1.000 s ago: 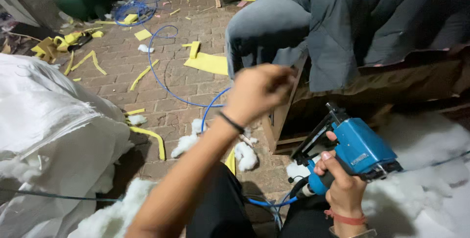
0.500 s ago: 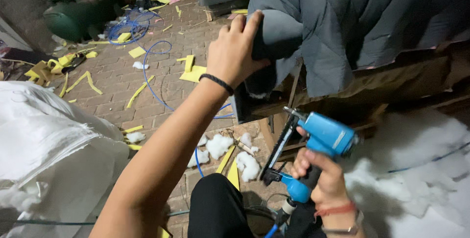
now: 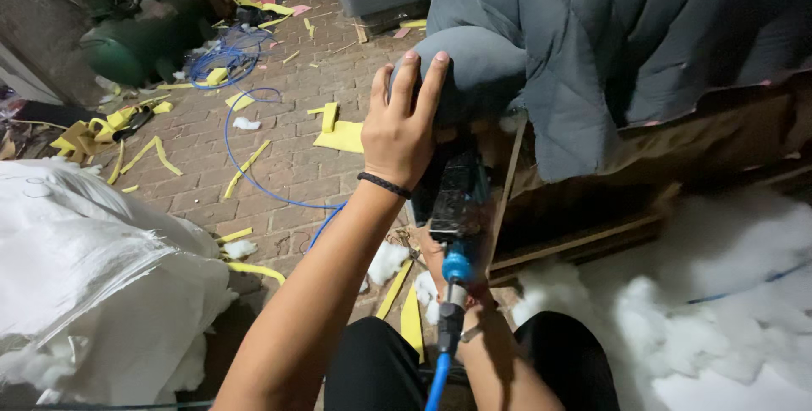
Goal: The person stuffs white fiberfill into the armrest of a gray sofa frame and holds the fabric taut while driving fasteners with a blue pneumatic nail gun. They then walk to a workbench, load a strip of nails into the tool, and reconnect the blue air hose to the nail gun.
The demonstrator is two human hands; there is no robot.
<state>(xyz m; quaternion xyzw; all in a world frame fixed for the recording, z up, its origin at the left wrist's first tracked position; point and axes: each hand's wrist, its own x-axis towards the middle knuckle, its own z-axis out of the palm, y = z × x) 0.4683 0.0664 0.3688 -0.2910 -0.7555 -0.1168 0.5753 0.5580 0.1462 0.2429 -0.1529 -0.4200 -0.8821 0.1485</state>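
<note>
head view: the left hand (image 3: 406,128) lies flat, fingers spread, on the grey padded cover (image 3: 541,47), pinning it over the wooden frame (image 3: 507,183). just below it the right hand (image 3: 452,271) grips the stapler (image 3: 457,200), nose aimed up at the quilted, rounded fabric edge.

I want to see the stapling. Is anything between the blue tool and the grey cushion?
The left hand lies flat on the grey quilted fabric cushion, just above the blue air stapler. Its nose is hidden behind that hand, so any gap cannot be told.
</note>
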